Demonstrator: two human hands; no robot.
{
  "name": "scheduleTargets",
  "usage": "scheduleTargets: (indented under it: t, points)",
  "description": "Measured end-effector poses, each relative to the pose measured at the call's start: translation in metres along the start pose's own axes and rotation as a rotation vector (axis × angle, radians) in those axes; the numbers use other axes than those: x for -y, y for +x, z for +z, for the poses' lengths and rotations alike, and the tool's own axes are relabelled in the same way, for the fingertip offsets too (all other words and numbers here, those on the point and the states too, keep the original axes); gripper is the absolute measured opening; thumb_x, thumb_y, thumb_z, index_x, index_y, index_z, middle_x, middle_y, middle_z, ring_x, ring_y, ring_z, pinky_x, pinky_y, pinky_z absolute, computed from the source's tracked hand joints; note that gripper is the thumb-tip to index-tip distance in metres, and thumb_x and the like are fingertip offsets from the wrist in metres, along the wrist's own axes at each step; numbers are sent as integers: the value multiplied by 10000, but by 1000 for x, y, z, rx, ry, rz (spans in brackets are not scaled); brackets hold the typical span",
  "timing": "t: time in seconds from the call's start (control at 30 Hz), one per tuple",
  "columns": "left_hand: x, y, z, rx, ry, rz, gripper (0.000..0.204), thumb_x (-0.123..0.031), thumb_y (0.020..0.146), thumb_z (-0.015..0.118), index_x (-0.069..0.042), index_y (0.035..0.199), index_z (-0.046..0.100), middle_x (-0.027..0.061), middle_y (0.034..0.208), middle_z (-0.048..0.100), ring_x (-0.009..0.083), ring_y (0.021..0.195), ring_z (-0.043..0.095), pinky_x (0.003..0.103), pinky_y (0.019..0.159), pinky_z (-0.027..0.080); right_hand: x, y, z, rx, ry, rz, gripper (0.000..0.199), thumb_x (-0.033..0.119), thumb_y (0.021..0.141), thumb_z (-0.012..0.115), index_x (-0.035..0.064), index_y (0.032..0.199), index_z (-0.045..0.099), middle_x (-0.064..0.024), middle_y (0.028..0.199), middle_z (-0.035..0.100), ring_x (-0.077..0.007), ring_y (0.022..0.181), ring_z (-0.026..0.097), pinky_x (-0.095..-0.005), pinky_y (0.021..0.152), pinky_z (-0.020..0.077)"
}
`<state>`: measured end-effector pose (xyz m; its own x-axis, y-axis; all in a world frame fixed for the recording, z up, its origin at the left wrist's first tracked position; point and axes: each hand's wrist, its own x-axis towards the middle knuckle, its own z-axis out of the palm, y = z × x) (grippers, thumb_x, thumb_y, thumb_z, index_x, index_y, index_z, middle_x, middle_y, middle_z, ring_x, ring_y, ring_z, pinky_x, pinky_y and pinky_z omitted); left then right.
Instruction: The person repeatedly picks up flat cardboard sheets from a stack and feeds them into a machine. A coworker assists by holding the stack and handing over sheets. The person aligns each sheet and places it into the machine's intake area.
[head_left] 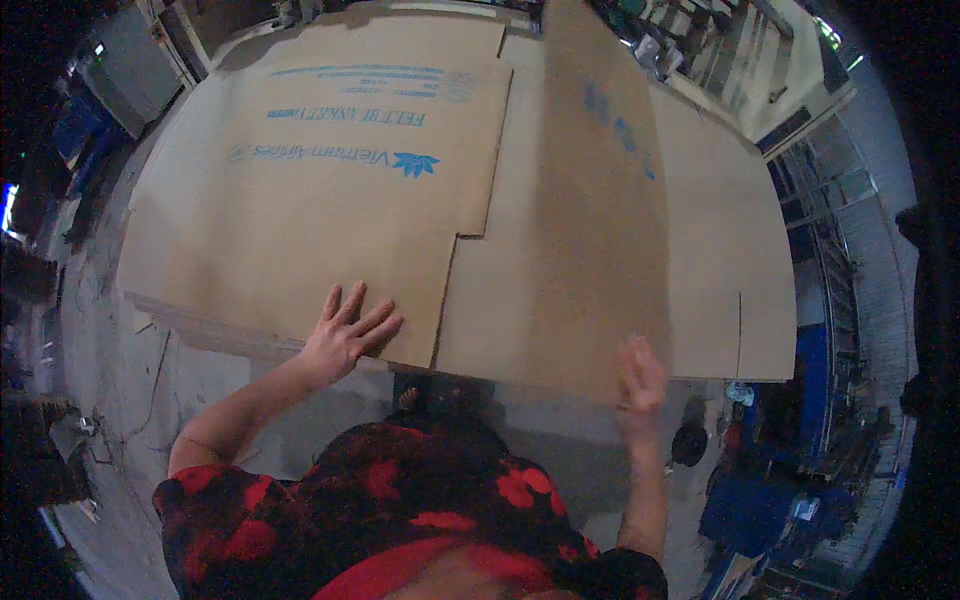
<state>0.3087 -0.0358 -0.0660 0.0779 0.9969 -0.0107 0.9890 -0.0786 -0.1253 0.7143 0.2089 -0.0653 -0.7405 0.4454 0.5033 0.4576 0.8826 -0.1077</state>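
A large flat cardboard sheet (330, 210) with blue printing lies in front of me on a pile of similar sheets. My left hand (345, 340) rests on its near edge, fingers spread and nothing held. Right of the printed sheet, a darker brown cardboard panel (600, 230) with blue marks runs from near to far. At that panel's near right corner is my right hand (640, 375), smeared by motion. Its fingers point away from me; whether they grip the panel or press on it does not show. The panel's near edge is blurred too.
Paler cardboard (735, 240) extends to the right, with a slit near its front edge. A metal frame (760, 60) stands at the far right. Blue objects (760, 510) and shelving are at the right. Grey floor (240, 410) shows below the pile's near edge.
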Motion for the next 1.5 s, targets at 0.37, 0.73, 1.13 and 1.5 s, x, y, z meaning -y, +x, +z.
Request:
scheduleTargets:
  t: [0.37,0.73,1.13,1.5]
  points:
    - [17,-20,10,15,-61,91,596,-214,853,493,-235,1420,309,5,1462,329,431,1333,255,656,1053,157,39,4,81,72,-190,-134,419,80,821,552,128,1237,560,-88,1293,521,-319,1193,477,-462,926,371]
    - [23,-18,15,-47,-81,101,624,-177,825,512,-215,1418,321,1,1456,344,373,1345,272,639,1070,136,48,14,72,167,-256,-91,456,82,819,561,155,1268,524,-57,1356,465,-296,1236,444,-467,967,348]
    - [54,-11,-13,181,-296,212,618,-222,829,575,-202,1399,339,29,1444,345,345,1341,260,617,1025,235,50,17,69,142,-205,-72,520,17,761,595,131,1263,531,-84,1333,486,-309,1246,432,-479,973,328]
    - [114,217,27,-101,-1226,-254,503,-233,888,558,-20,1323,424,165,1166,548,253,1061,523,403,900,431,52,23,69,148,-154,41,511,30,691,621,176,1180,603,-50,1317,495,-289,1242,432,-521,958,325]
